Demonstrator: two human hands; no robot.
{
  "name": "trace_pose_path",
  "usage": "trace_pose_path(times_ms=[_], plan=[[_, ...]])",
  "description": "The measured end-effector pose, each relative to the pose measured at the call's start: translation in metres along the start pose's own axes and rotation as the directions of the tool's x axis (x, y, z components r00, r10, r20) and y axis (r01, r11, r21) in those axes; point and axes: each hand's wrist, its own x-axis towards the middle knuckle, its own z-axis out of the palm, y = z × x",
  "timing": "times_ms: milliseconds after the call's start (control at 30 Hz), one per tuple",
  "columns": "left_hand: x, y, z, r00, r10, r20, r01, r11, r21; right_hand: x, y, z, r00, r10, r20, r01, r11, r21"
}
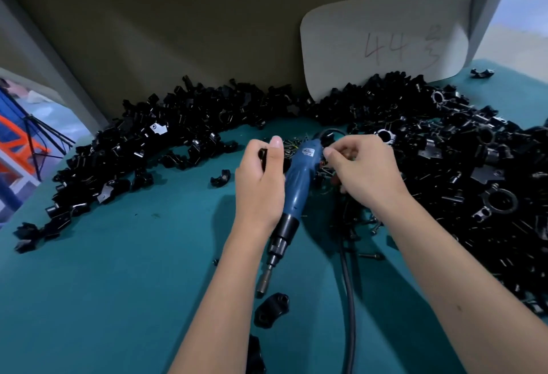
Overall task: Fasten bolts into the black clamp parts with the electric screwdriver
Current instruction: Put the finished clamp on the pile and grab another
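Teal table point(124, 284), clamp heaps point(462, 166), blue screwdriver point(298, 183)

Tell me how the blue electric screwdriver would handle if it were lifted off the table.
The electric screwdriver looks rigid and fairly heavy. Its round barrel might roll on the table. The black cord would probably trail and tug.

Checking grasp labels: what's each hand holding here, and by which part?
Left hand grips a black clamp part, mostly hidden, so by which part cannot be told. Right hand pinches among loose bolts; hold unclear. Electric screwdriver lies unheld.
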Motion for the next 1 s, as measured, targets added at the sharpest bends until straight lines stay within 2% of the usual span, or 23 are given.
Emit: trace_pose_path(times_ms=[67, 133, 233, 333, 433, 533, 633, 767, 833, 1000], plan=[[-0.004, 0.004, 0.01, 0.998, 0.014, 0.058, -0.014, 1.0, 0.0, -0.006, -0.011, -0.006, 0.995, 0.034, 0.094, -0.055, 0.972, 0.231], [-0.006, 0.011, 0.021, 0.994, 0.048, 0.1, -0.054, 0.997, 0.056, -0.01, -0.02, -0.013, 0.985, -0.058, 0.16, 0.008, 0.955, 0.297], [-0.002, 0.025, 0.042, 0.997, 0.032, 0.065, -0.038, 0.994, 0.104, -0.01, -0.026, -0.027, 0.973, -0.146, 0.177, 0.108, 0.972, 0.209], [0.006, 0.04, 0.065, 0.999, 0.02, 0.03, -0.022, 0.997, 0.079, -0.002, -0.017, -0.051, 0.991, -0.128, 0.04, 0.125, 0.99, 0.06], [0.009, 0.053, 0.095, 0.99, 0.093, 0.105, -0.107, 0.985, 0.138, 0.007, -0.006, -0.086, 0.988, -0.11, -0.104, 0.092, 0.981, -0.169], [0.005, 0.066, 0.126, 0.963, 0.165, 0.215, -0.21, 0.956, 0.207, 0.014, 0.002, -0.123, 0.986, -0.064, -0.153, 0.006, 0.936, -0.352], [0.003, 0.073, 0.149, 0.946, 0.156, 0.283, -0.221, 0.951, 0.216, 0.021, 0.007, -0.152, 0.977, -0.003, -0.215, -0.086, 0.911, -0.404], [0.003, 0.063, 0.161, 0.942, 0.098, 0.32, -0.185, 0.949, 0.255, 0.03, 0.003, -0.166, 0.931, -0.028, -0.364, -0.105, 0.934, -0.341], [0.005, 0.053, 0.159, 0.945, 0.053, 0.323, -0.163, 0.932, 0.324, 0.041, -0.003, -0.159, 0.945, -0.046, -0.322, -0.083, 0.923, -0.375], [0.028, 0.048, 0.141, 0.954, 0.07, 0.291, -0.218, 0.829, 0.515, 0.097, -0.012, -0.114, 1.0, -0.014, -0.012, 0.004, 0.797, -0.604]])
